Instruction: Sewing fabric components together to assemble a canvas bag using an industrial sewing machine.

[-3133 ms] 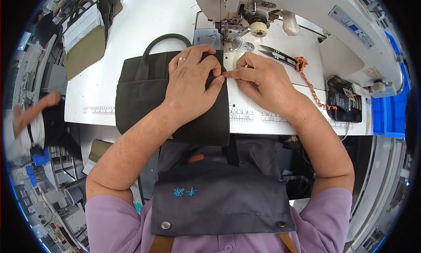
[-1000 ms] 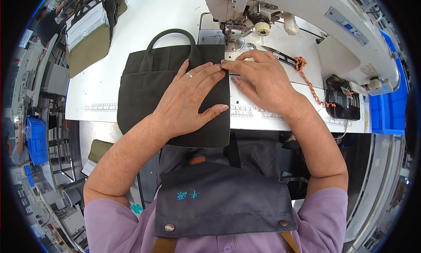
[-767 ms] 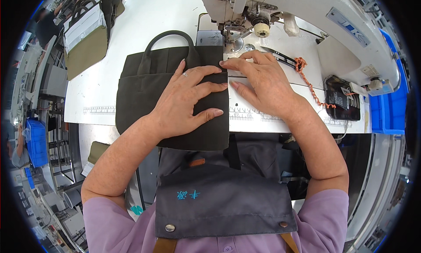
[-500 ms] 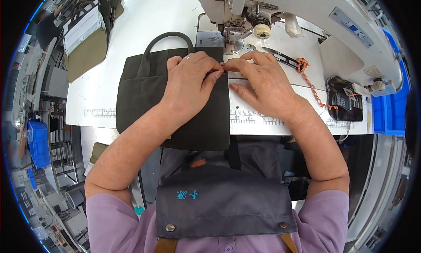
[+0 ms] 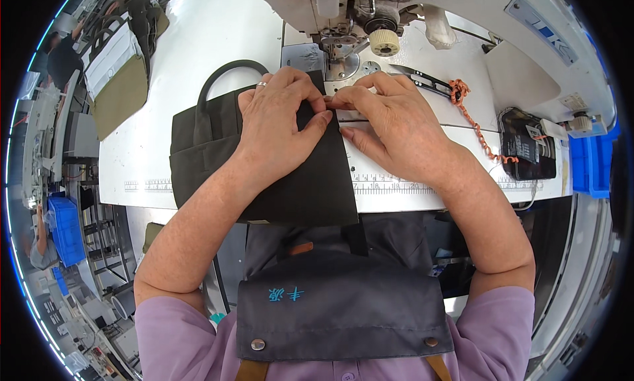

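A dark olive fabric bag piece point(image 5: 277, 196) with a looped handle point(image 5: 220, 69) lies on the white table, slightly turned. My left hand point(image 5: 274, 130) rests on its upper right part, fingers curled closed on the edge, thumb close to the bent index finger. My right hand point(image 5: 403, 130) is at that same edge: its index finger touches the fabric beside the left fingertips, and its thumb is apart, lower along the edge. The sewing machine's needle and presser foot area point(image 5: 340, 57) stands just beyond the bag's upper right corner.
Black snips point(image 5: 416, 77) with a coiled orange cord point(image 5: 479, 133) lie right of my hands, near a black device point(image 5: 518, 156). Stacked fabric bag pieces point(image 5: 119, 84) lie back left. Blue bins point(image 5: 588, 166) stand at right and far left point(image 5: 66, 229). Co-workers point(image 5: 43, 249) appear at left.
My left hand has gone from spread flat to curled at the edge. The bag has turned a little anticlockwise. My right hand has stayed by the same edge.
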Action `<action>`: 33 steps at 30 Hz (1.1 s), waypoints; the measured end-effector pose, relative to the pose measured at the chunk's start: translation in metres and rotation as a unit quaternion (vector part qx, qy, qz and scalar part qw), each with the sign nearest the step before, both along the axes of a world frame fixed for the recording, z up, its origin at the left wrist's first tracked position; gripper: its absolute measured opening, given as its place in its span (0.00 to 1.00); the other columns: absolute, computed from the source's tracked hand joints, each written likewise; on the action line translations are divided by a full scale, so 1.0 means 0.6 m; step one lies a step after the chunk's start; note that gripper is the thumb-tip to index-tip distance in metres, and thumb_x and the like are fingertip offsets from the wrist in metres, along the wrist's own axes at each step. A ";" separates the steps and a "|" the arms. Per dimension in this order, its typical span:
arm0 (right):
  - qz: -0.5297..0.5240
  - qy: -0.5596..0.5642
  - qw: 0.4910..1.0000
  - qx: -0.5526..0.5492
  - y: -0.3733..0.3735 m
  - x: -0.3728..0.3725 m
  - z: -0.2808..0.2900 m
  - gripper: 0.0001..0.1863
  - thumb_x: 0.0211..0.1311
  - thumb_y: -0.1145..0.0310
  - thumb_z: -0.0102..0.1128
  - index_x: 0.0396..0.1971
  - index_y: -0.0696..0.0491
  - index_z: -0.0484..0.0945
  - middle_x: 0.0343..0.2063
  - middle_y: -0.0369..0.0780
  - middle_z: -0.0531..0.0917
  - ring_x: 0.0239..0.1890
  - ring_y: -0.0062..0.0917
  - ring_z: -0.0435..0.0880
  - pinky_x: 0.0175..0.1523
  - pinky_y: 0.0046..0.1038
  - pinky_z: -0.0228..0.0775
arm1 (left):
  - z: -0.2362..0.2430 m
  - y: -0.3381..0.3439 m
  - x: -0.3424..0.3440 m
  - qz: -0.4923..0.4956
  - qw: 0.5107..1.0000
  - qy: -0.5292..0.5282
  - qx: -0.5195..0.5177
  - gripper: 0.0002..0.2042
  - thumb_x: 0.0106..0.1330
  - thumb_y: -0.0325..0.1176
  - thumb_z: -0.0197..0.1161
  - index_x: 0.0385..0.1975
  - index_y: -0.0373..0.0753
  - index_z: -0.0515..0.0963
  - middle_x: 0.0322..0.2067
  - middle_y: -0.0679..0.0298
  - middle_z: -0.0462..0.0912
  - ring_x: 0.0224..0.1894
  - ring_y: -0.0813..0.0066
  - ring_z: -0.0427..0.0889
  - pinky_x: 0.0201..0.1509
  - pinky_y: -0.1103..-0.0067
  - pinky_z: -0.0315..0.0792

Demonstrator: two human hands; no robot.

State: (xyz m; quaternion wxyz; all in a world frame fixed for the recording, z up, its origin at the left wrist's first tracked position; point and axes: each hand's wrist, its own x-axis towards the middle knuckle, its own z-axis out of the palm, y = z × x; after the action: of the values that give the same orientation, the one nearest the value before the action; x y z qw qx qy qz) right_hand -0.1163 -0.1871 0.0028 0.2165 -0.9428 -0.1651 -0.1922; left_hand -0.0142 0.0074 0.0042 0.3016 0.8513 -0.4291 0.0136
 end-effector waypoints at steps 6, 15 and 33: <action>0.006 -0.002 1.000 0.006 -0.001 0.002 -0.001 0.16 0.58 0.68 0.69 0.47 0.49 0.80 0.37 0.33 0.88 0.50 0.30 0.81 0.51 0.36 0.68 | -0.004 0.001 0.000 -0.005 1.000 -0.023 0.002 0.05 0.58 0.33 0.69 0.31 0.44 0.80 0.41 0.68 0.77 0.46 0.64 0.76 0.54 0.67 0.57; 0.027 -0.068 0.997 -0.028 0.001 0.003 -0.001 0.07 0.57 0.70 0.69 0.36 0.50 0.86 0.43 0.31 0.89 0.48 0.27 0.81 0.46 0.33 0.69 | 0.000 0.011 0.028 -0.092 0.995 -0.044 -0.012 0.06 0.61 0.34 0.69 0.34 0.44 0.80 0.43 0.68 0.78 0.48 0.65 0.77 0.53 0.66 0.59; 0.015 -0.082 0.995 -0.049 0.004 -0.008 0.003 0.10 0.55 0.68 0.71 0.38 0.49 0.88 0.41 0.34 0.84 0.45 0.28 0.81 0.48 0.33 0.70 | 0.008 0.062 -0.027 -0.105 0.985 -0.099 0.099 0.22 0.70 0.40 0.63 0.63 0.43 0.76 0.68 0.60 0.72 0.72 0.56 0.68 0.74 0.44 0.56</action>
State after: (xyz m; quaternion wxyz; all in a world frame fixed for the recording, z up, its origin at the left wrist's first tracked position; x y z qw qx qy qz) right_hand -0.1212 -0.1847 0.0048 0.1586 -0.9307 -0.2055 -0.2577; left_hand -0.0304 0.0445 0.0091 0.1717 0.8216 -0.5430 0.0236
